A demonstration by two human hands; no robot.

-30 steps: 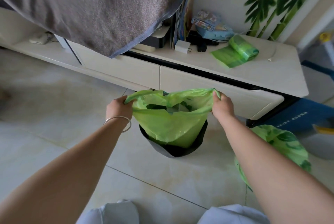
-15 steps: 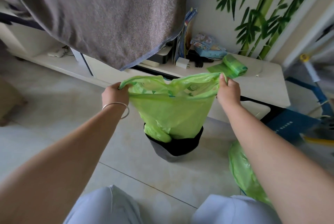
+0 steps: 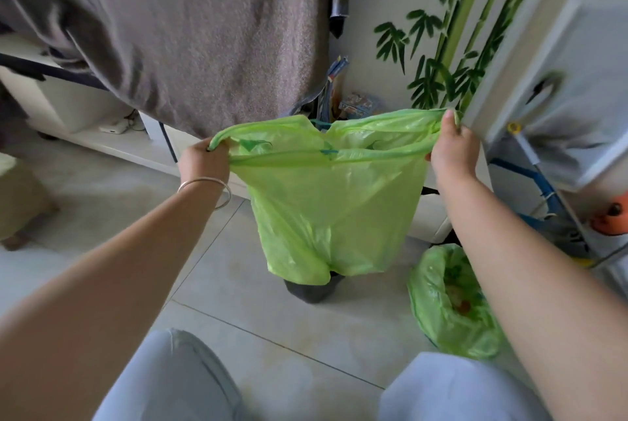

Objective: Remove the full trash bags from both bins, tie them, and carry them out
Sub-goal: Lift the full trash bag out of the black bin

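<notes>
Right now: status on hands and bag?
Left hand and right hand both grip green bag rim. Bag bottom at dark bin mouth. Second bag on floor.

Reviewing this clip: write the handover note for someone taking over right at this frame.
Left hand and right hand each grip one side of the green bag's rim, mouth stretched open. The bag hangs lifted nearly clear of the dark bin; whether its bottom is fully out is unclear. A second green bag lies on the floor at right, open, untied.
Left to do: finish lifting, tie both bags, carry them out.
</notes>
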